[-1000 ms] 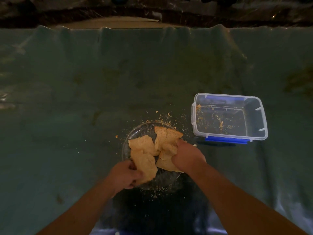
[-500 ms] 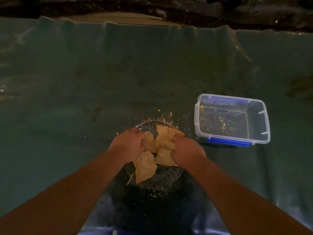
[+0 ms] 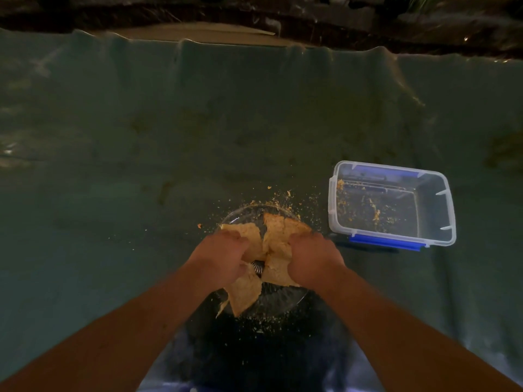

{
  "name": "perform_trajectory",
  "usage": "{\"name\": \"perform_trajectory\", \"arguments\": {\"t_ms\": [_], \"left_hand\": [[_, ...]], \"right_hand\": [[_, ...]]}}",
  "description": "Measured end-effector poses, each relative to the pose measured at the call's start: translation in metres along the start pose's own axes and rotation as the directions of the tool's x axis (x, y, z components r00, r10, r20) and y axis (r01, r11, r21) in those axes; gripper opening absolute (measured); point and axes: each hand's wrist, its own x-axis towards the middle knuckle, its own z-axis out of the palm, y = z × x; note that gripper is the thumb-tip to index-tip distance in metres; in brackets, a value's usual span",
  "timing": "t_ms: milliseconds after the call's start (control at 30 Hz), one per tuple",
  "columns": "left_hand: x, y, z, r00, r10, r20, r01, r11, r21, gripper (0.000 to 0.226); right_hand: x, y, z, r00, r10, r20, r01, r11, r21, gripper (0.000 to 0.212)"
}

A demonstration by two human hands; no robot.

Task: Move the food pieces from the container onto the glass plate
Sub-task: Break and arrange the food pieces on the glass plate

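Several flat, golden, triangular food pieces (image 3: 278, 236) lie piled on a round glass plate (image 3: 246, 212) in the lower middle of the view. My left hand (image 3: 223, 257) is curled on the pieces at the plate's left side. My right hand (image 3: 312, 257) grips the pieces at the right side. One piece (image 3: 243, 294) hangs over the plate's near edge. The clear plastic container (image 3: 392, 203) with blue clips stands to the right of the plate, holding only crumbs.
A wrinkled teal sheet (image 3: 141, 165) covers the whole surface. Orange crumbs (image 3: 285, 196) are scattered around the plate's far side. A dark shadowed patch (image 3: 263, 349) lies between my forearms. Dark ground and a pale board (image 3: 198, 32) run along the sheet's far edge.
My left hand has moved from the near edge of the plate up onto the left pieces and closed on them. The right hand has stayed on the right pieces.
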Motion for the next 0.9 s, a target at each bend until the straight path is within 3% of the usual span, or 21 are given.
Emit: {"name": "perform_trajectory", "arguments": {"t_ms": [133,267,400,567,633,733,833,900], "left_hand": [[0.003,0.001,-0.004,0.998,-0.039,-0.040,0.039,0.999,0.002,0.064],[0.008,0.008,-0.005,0.997,-0.061,-0.046,0.066,0.991,0.117,0.075],[0.001,0.008,0.000,0.995,-0.051,-0.086,0.069,0.974,0.218,0.086],[-0.002,0.003,0.007,0.987,-0.157,-0.031,0.160,0.956,0.245,0.095],[-0.001,0.002,0.004,0.986,-0.166,0.025,0.157,0.964,0.212,0.084],[-0.004,0.001,0.003,0.996,-0.083,0.023,0.082,0.995,0.053,0.028],[0.000,0.000,0.002,1.000,-0.021,-0.003,0.021,0.993,-0.120,0.029],[0.004,0.002,-0.003,0.998,0.044,-0.052,-0.050,0.990,-0.134,0.025]], "right_hand": [[0.003,-0.007,0.000,0.987,-0.097,-0.126,0.093,0.995,-0.042,0.052],[0.006,-0.015,0.000,0.984,-0.138,-0.109,0.133,0.990,-0.054,0.053],[0.004,-0.009,0.009,0.969,-0.157,-0.191,0.138,0.984,-0.110,0.051],[0.002,0.001,0.019,0.984,-0.092,-0.151,0.084,0.995,-0.061,0.059],[0.003,0.002,0.020,0.983,-0.102,-0.150,0.102,0.995,-0.009,0.052],[0.003,0.003,0.019,0.987,-0.129,-0.101,0.137,0.988,0.075,0.035],[0.003,0.002,0.018,0.989,-0.144,-0.033,0.147,0.982,0.122,0.020],[0.003,0.001,0.018,0.983,-0.171,-0.069,0.175,0.983,0.059,0.026]]}}
